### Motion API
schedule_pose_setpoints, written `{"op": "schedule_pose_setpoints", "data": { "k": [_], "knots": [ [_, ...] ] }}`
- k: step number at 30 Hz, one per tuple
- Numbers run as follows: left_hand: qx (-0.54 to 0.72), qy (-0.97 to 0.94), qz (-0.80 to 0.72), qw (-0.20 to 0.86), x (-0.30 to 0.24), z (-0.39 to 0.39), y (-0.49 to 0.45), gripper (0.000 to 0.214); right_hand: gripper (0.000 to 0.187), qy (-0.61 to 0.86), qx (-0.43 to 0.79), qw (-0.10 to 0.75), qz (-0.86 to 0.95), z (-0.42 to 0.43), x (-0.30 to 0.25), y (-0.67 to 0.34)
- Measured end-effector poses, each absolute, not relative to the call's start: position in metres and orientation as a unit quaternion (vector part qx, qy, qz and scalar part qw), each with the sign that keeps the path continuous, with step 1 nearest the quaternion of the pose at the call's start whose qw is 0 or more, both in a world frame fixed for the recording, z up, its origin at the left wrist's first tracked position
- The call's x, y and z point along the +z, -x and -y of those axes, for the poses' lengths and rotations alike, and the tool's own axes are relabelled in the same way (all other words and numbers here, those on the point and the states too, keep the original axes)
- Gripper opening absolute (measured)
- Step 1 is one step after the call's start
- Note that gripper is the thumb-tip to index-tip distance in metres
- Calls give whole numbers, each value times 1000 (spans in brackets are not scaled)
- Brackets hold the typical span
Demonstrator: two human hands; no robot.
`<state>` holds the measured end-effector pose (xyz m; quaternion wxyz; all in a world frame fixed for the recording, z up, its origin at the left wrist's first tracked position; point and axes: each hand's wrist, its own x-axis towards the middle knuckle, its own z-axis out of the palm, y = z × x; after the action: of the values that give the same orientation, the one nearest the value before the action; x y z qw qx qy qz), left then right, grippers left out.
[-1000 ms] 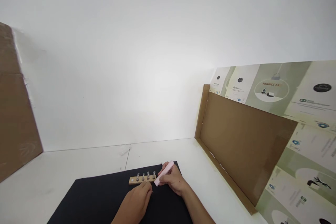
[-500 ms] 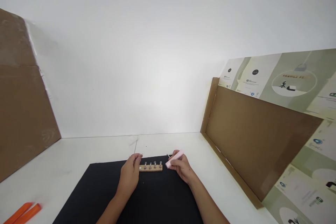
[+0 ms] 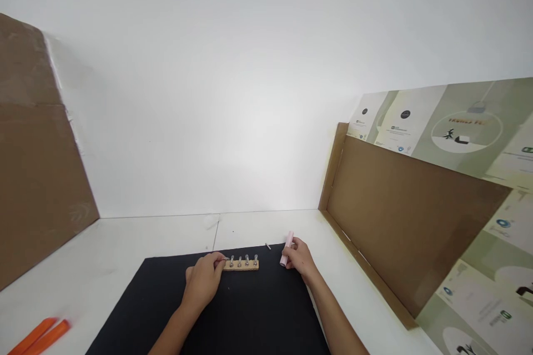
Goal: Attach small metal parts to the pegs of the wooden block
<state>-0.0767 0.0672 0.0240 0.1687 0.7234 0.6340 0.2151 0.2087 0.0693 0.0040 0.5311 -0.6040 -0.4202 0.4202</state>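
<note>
A small wooden block (image 3: 241,266) with several metal screws standing in it lies on a black mat (image 3: 250,310). My left hand (image 3: 204,280) pinches the block's left end, fingers closed. Right of the block, my right hand (image 3: 300,258) is wrapped round a pink stick-shaped tool (image 3: 286,248) that points away from me. A tiny loose metal piece (image 3: 268,246) lies on the mat between the block and the pink tool.
The mat sits on a white table (image 3: 125,244) against a white wall. Cardboard panels stand at the left (image 3: 33,166) and right (image 3: 400,216), the right one backed by printed sheets. Two orange tools (image 3: 39,335) lie at the table's front left.
My left hand moved from in front of the block to its left end and pinched it. My right hand carried the pink tool away to the right and turned it more upright.
</note>
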Motion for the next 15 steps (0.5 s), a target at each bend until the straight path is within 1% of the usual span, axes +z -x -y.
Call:
{"op": "schedule_pose_setpoints", "data": {
  "k": [6,8,11,13,15],
  "knots": [
    [208,-733,-632,145,32,-62,77,26,34,617,407,519,429,-71,3,-208],
    [206,-738,-628,137,33,-61,77,24,40,625,399,515,430,-71,2,-209],
    [207,-744,-624,122,31,-60,76,22,55,634,387,505,440,-70,0,-211],
    [214,-744,-622,113,27,-61,77,23,61,643,361,487,468,-68,0,-212],
    [225,-744,-618,115,22,-63,77,23,58,657,311,453,516,-65,2,-211]
  ]
}}
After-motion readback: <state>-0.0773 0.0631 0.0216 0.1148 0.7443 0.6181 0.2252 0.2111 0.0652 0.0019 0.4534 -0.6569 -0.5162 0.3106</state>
